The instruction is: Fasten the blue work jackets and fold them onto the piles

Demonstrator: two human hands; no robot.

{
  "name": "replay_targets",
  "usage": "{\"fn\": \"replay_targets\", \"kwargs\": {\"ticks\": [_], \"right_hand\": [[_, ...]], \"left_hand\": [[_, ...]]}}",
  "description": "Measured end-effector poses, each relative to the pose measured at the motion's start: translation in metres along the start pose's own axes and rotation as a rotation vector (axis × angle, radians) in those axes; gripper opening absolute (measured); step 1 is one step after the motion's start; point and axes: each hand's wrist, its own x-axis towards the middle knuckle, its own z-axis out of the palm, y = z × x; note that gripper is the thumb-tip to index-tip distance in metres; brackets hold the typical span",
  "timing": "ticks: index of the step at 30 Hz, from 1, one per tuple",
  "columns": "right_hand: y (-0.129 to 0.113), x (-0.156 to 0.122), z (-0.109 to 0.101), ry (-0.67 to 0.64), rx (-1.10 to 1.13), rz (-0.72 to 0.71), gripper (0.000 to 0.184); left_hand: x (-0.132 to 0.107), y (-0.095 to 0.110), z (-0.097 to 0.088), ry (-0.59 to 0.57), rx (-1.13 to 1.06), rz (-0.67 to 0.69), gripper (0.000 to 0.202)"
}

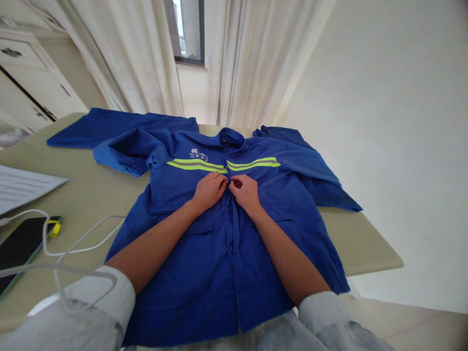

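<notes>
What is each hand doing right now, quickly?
Left hand: closed, pinching the placket of the blue work shirt.
Right hand: closed, pinching the same placket.

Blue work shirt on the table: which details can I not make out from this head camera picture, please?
Head view: what the left hand and right hand touch at the front of the blue work shirt is hidden by their fingers.
Head view: the white chest logo is too small and blurred to read.
Head view: the white printed paper is cut off by the left edge, and its text is too small.
</notes>
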Motion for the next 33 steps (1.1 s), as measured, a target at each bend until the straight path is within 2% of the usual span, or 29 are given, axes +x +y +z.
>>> {"fn": "replay_targets", "kwargs": {"ticks": [8, 12, 15, 18, 24, 28, 33], "right_hand": [[-0.013, -0.004, -0.003, -0.042, -0.071, -0.024, 0.016], [-0.007, 0.001, -0.003, -0.037, 0.104, 0.012, 0.017], [0.001, 0.004, -0.002, -0.103, 0.283, 0.14, 0.016], [0.007, 0.004, -0.002, -0.155, 0.347, 0.219, 0.02], [0.008, 0.001, 0.0, -0.101, 0.232, 0.087, 0.016], [0.004, -0.001, 0.001, -0.055, 0.136, 0.009, 0.01], [-0.001, -0.002, -0.001, -0.077, 0.064, -0.008, 0.005]], "left_hand": [[0.001, -0.002, 0.002, -0.024, -0.037, -0.078, 0.024], [0.001, -0.004, 0.003, 0.012, -0.082, -0.087, 0.024], [0.001, -0.005, 0.003, 0.036, -0.093, -0.045, 0.023], [0.0, -0.005, 0.002, 0.044, -0.103, -0.016, 0.023], [0.003, -0.012, 0.005, 0.016, -0.213, -0.016, 0.021], [0.009, -0.017, 0.006, -0.053, -0.417, -0.092, 0.023], [0.013, -0.019, 0.006, -0.114, -0.623, -0.224, 0.028]]}}
